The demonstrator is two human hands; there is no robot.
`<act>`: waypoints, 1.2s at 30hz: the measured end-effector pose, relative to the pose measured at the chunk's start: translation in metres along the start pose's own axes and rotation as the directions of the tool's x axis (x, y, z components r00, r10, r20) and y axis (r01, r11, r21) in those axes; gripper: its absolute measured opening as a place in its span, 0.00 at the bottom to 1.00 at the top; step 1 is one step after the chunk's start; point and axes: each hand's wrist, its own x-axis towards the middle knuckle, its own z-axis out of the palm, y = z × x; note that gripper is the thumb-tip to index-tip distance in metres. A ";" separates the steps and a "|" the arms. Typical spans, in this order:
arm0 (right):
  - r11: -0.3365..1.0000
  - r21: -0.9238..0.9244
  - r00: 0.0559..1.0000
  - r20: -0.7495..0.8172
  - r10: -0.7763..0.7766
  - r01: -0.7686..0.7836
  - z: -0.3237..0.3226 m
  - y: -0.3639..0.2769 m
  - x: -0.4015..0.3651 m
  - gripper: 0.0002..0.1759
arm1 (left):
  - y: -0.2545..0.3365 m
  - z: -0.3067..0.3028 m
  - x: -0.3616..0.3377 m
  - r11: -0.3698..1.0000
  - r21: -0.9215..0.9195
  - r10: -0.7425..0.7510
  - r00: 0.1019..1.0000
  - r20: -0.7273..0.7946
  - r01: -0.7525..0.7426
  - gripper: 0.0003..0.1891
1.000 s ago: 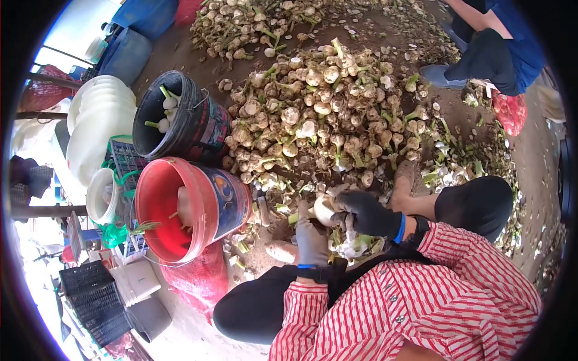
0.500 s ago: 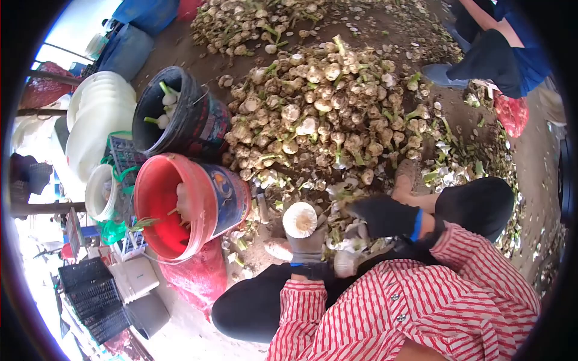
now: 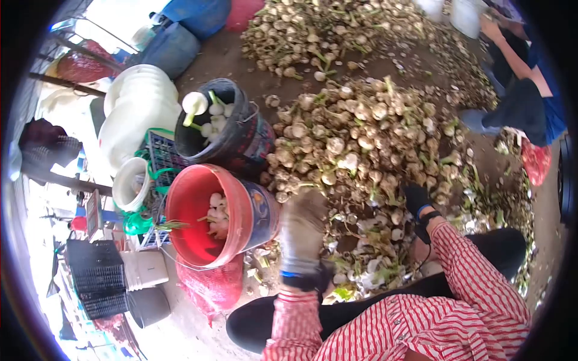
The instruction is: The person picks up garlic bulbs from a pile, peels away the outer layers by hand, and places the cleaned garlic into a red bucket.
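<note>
While my right hand (image 3: 415, 200), in a dark glove, is at the near edge of the heap of garlic bulbs (image 3: 355, 135), my left hand (image 3: 304, 222), in a pale glove, is just to the right of the red bucket (image 3: 191, 195). I cannot tell whether my left fingers are spread or pressed together, because blur smears them; my right fingers are hidden against the bulbs, so I cannot tell their state or whether they pinch one.

One white bulb with a green stem (image 3: 194, 104) shows at the left rim of the black bucket (image 3: 256, 138), and I cannot tell whether it touches. More cleaned bulbs (image 3: 218, 125) lie inside that bucket, and a small cluster (image 3: 219, 212) lies in the red one. Peelings and trimmings (image 3: 373, 265) litter the ground between my arms. A pink mesh sack (image 3: 211, 283) sits beneath the red bucket's near side. Beyond the heap lies another heap (image 3: 325, 33), and at the upper right another person's dark-clad leg (image 3: 515, 111) shows.
</note>
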 end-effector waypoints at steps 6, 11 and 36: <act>0.876 0.475 0.996 -0.072 -0.055 0.083 -0.024 -0.008 -0.015 0.29 | -0.099 -0.041 -0.031 0.876 0.307 -0.262 0.902 -0.344 0.371 0.19; 0.618 0.649 0.888 -0.229 -0.399 0.445 -0.085 -0.084 -0.059 0.29 | -0.129 -0.033 -0.031 0.609 0.780 0.030 0.978 -0.208 0.147 0.31; 0.240 0.937 0.885 -0.126 -0.449 0.255 -0.130 -0.087 -0.078 0.23 | -0.104 -0.013 -0.059 0.714 0.699 0.059 0.998 0.003 -0.044 0.32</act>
